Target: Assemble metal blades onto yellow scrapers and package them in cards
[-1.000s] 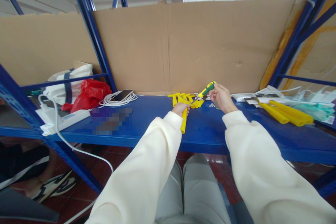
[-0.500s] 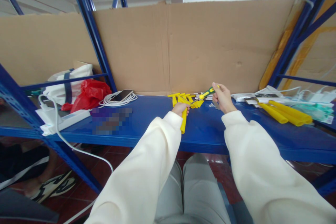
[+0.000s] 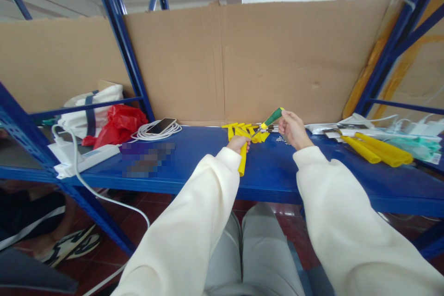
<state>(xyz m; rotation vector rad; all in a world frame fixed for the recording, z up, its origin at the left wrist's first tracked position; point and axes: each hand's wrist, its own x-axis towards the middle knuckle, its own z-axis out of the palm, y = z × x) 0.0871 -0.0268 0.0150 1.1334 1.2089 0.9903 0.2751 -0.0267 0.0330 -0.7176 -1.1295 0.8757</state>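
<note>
Now our right hand [image 3: 292, 128] pinches the end of a screwdriver [image 3: 272, 118], rolled since a moment ago, suggesting turning; our left hand [image 3: 239, 143] clasps a yellow tube [image 3: 243, 162].

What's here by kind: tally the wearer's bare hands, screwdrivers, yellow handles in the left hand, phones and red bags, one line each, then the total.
Bare hands: 2 (left hand, right hand)
Screwdriver: 1
Yellow handle in the left hand: 1
Phone: 1
Red bag: 1
Total: 6
</note>
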